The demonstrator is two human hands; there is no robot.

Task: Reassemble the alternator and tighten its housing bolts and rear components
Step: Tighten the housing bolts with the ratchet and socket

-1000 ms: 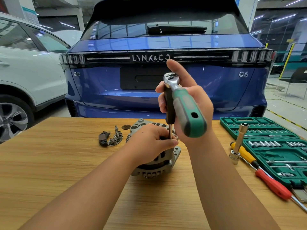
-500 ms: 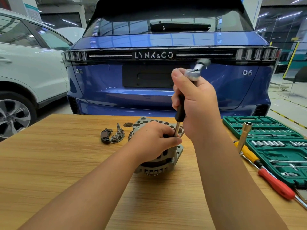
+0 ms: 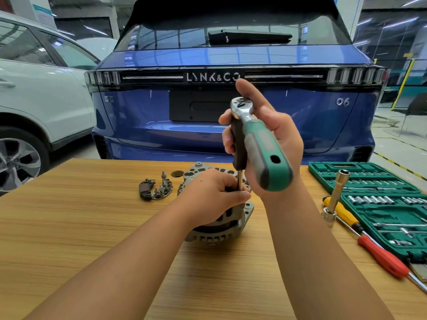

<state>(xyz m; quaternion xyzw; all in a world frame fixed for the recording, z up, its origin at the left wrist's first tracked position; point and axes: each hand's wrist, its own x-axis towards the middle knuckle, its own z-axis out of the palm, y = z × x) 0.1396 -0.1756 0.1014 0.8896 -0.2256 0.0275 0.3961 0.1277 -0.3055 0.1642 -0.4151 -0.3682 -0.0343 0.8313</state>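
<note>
A grey alternator [image 3: 215,229] stands on the wooden table [image 3: 69,227], mid-frame. My left hand [image 3: 212,197] rests on its top, fingers curled round the lower end of a thin steel extension bar [image 3: 240,181]. The bar rises to a ratchet wrench [image 3: 256,144] with a green and grey handle that points toward me. My right hand [image 3: 275,135] grips the ratchet near its chrome head, index finger stretched up behind it. The bolt under the bar is hidden by my left hand.
Loose rear parts, a rectifier and regulator [image 3: 156,189], lie left of the alternator beside a small round cap [image 3: 177,173]. At the right are an open green socket case [image 3: 381,204], a long socket on end [image 3: 335,197], and yellow [image 3: 342,212] and red [image 3: 383,257] screwdrivers. A blue car [image 3: 208,100] stands behind.
The ratchet handle has swung back from pointing away to pointing toward me, as it did a second ago. My left hand has kept its hold on the bar at the alternator.
</note>
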